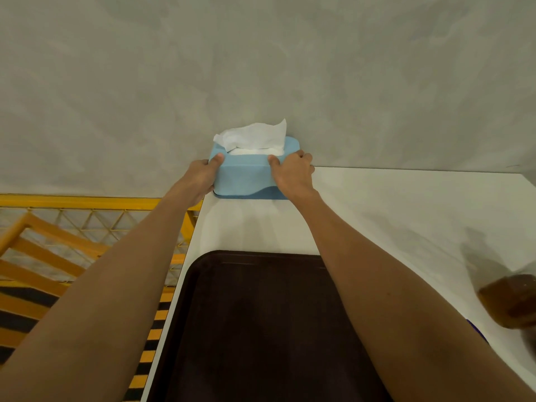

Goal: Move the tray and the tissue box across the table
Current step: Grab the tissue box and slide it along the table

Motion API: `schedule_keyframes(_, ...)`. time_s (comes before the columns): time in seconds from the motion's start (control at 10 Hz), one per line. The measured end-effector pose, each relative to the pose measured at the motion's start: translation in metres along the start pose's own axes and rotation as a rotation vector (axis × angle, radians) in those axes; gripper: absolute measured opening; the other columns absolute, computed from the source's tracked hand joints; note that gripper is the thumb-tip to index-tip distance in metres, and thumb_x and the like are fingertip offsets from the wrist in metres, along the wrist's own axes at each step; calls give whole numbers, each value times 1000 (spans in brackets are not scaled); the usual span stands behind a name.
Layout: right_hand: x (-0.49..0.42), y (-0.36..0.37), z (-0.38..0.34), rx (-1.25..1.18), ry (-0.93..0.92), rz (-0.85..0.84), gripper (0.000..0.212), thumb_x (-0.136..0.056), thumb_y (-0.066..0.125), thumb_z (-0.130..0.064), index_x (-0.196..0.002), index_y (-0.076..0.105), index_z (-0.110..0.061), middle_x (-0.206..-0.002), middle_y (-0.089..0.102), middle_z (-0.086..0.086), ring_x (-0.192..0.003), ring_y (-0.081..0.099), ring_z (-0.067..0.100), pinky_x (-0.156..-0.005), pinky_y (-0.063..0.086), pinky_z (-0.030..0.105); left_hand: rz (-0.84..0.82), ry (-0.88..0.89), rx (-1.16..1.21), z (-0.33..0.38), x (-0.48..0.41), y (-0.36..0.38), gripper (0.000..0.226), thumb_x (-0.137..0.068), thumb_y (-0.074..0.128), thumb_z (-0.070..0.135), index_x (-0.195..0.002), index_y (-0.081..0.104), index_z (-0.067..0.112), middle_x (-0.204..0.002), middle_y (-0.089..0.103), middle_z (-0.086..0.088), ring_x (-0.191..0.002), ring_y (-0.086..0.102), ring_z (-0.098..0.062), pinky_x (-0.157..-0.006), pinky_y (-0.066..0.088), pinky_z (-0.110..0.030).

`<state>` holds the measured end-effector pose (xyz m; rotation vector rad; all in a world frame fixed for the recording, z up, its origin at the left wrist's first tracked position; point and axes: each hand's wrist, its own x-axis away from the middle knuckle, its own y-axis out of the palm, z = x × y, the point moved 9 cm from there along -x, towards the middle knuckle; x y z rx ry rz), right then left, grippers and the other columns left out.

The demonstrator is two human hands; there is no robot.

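The white table (377,216) runs from its far edge at the grey wall (261,68) down to the bottom of the frame, its near part cut off. The dark brown tray (261,329) lies flat on the near left part of the table, close to the left edge, with its near end out of view and both forearms reaching over it. The blue tissue box (246,178) sits at the table's far left corner, against the wall, its base resting on the table top; a white tissue (255,134) stands out of the slot in its lid.

The left hand (200,178) is wrapped round the box's left end, thumb on the lid and fingers hidden behind the side. The right hand (293,175) clasps the right end in the same way, thumb on the lid beside the slot, fingers curled over the far side. Both hands press against the box.

Beyond the left edge stands a yellow railing (87,224) with mesh, above black-and-yellow floor stripes (150,338). At the right edge of the frame a blurred brown object (510,300) lies on the table, too smeared to identify.
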<state>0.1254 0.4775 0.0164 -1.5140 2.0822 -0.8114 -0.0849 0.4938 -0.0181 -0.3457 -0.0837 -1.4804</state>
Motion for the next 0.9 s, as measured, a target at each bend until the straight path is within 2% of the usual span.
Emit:
schedule_keyframes(0.3,-2,-2,0,-6,-17,9,69,-94,50,-42,-141,30,5,-137,39,18,-124,43,31,-96,45,39,17,25,-58,2,-2,-1,54,-96,44,44,-129,50,3,-113,54,-8,-104,52,-25,-102,44,-43)
schedule_keyframes(0.4,-2,-2,1,-25,-1,0,68,-94,51,-42,-141,31,4,-137,40,18,-124,44,32,-97,45,39,44,19,-59,2,-4,0,56,-96,43,44,-131,48,1,-114,52,-7,-103,49,-24,-98,45,-42)
schedule_keyframes(0.5,-4,-1,2,-47,35,-46,69,-95,46,-46,-142,29,1,-140,40,18,-125,45,35,-98,43,42,66,40,-155,6,-1,0,59,-98,35,46,-138,40,3,-128,49,-11,-107,46,-24,-89,39,-37)
schedule_keyframes(0.6,-2,-6,5,-57,72,-87,74,-96,38,-48,-150,15,-2,-146,33,22,-132,38,41,-106,36,48,133,103,-283,16,8,-8,65,-99,29,47,-150,22,6,-155,31,-11,-136,37,-28,-105,33,-37)
schedule_keyframes(0.7,9,-17,5,-10,68,-106,72,-98,33,-47,-153,9,-8,-148,31,22,-134,35,43,-106,34,51,168,171,-375,26,26,-13,68,-99,28,47,-153,13,7,-159,23,-13,-145,27,-29,-115,25,-41)
schedule_keyframes(0.9,51,-47,17,205,-37,-151,51,-100,32,-38,-141,34,-7,-138,41,23,-126,43,42,-99,38,48,158,268,-564,32,77,-13,64,-101,34,37,-152,13,5,-155,30,-18,-142,32,-34,-113,27,-40)
